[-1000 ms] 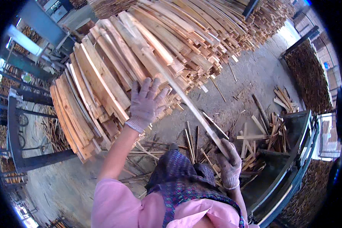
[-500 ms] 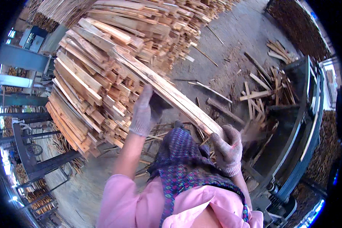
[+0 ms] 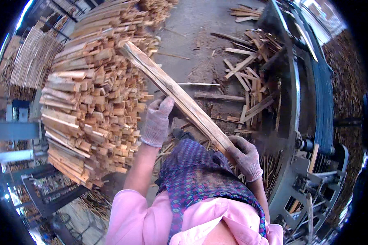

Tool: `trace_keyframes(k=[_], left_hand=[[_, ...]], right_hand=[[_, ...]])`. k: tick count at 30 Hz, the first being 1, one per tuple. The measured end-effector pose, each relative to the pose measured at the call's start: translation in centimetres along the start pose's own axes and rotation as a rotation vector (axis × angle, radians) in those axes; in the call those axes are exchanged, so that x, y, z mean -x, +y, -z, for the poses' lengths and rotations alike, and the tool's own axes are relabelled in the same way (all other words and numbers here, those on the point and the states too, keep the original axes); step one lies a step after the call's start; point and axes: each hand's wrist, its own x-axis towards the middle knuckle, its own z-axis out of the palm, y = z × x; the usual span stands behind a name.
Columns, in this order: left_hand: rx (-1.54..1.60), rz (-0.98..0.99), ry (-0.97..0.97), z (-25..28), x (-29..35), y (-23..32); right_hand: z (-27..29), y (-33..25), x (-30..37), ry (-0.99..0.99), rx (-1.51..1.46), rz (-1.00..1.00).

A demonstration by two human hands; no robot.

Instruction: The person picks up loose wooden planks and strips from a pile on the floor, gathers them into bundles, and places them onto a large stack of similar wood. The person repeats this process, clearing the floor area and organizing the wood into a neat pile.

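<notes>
A long wooden board slants in front of me, its far end up and to the left over the edge of the wood pile. Below it, a second edge shows, so it may be more than one piece. My right hand, in a soiled knitted glove, is closed around the near end. Gloved as well, my left hand holds the board's left edge near the middle with the fingers curled; part of them is hidden under the wood.
A tall stack of cut boards stands on my left. To the right is a machine with a blue belt and a metal frame. Scrap wood lies heaped beside it, and loose sticks lie on the floor.
My view has turned to the right, so the pile sits further left and more of the belt machine shows. Both hands still hold the board.
</notes>
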Motion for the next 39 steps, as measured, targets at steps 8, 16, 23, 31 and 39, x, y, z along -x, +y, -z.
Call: trace_keyframes(k=[8,16,23,31,39], left_hand=[[-0.211,0.03,-0.238,-8.4,-0.9,-0.6],[-0.418,-0.024,-0.658,-16.7,-3.7,-3.9],[-0.55,0.261,-0.957,-20.3,-4.8,-11.3],[-0.968,0.669,-1.022,-11.2,-12.2,-27.6],[-1.063,0.693,-0.996,-10.7,-11.2,-33.2]], right_hand=[[4.1,4.1,5.3,0.217,-0.119,0.016],[3.5,4.8,9.4,0.376,0.06,-0.135],[0.4,5.6,15.6,0.977,-0.036,-0.216],[-2.3,7.3,28.9,1.867,-0.332,-0.149],[5.5,12.3,67.5,2.258,0.292,-1.28]])
